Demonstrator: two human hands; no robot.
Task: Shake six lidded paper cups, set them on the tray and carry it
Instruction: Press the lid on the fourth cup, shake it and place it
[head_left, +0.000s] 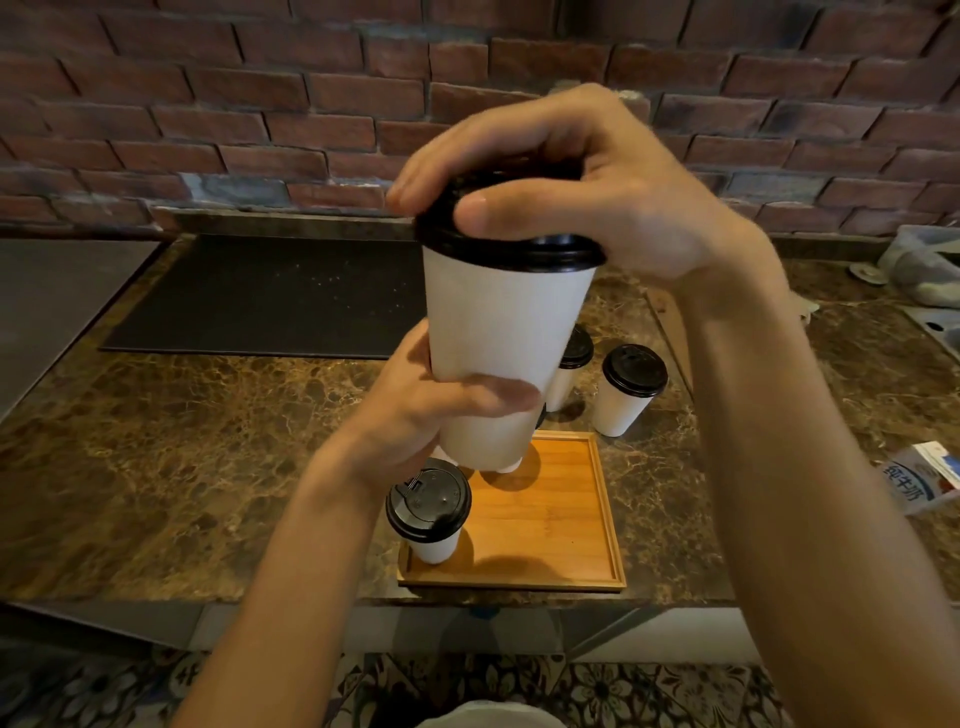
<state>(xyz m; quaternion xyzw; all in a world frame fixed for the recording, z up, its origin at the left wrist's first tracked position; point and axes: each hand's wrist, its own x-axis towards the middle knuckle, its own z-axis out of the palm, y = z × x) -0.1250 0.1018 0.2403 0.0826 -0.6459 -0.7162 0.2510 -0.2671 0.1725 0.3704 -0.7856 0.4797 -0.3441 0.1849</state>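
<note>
I hold a white paper cup (498, 332) with a black lid in the air above the counter. My left hand (415, 415) grips its lower body, thumb across the front. My right hand (566, 192) curls over the black lid from above. Below, a wooden tray (561, 525) lies near the counter's front edge. One lidded cup (430, 512) stands on the tray's front left corner. The base of another cup (506, 466) shows at the tray's back, mostly hidden by the held cup. Two more lidded cups (628, 389) (571, 364) stand on the counter behind the tray.
The brown marble counter (208, 441) runs to a brick wall. A black mat (270, 296) lies at the back left. A milk carton (919, 478) lies at the right edge, and a bag with small items (924, 270) sits at the far right.
</note>
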